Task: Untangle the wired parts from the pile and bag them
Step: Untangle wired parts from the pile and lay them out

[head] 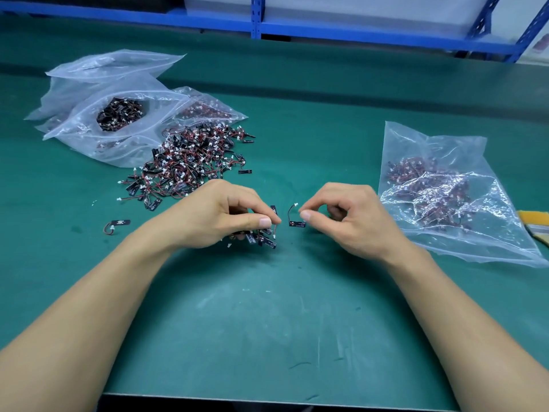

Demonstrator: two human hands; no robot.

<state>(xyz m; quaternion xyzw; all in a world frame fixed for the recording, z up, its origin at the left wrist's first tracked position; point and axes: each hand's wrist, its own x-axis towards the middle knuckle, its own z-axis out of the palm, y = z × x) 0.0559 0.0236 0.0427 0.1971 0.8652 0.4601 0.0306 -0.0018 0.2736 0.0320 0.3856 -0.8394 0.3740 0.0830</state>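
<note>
— Our left hand is gripping a clump of wired parts just in front of the pile, hiding most of it.
— Our right hand is pinching a single part beside that clump. Right of the pile, a bag is blurring its contents.
— We are working on a scuffed green bench, with blue shelving behind the pile.

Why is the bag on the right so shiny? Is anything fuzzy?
Head view: light glares white off the crinkled bag; the pile of wired parts looks slightly soft; the shelf at the far edge is blurrier; faint shadows lie under the left hand and right hand.
</note>
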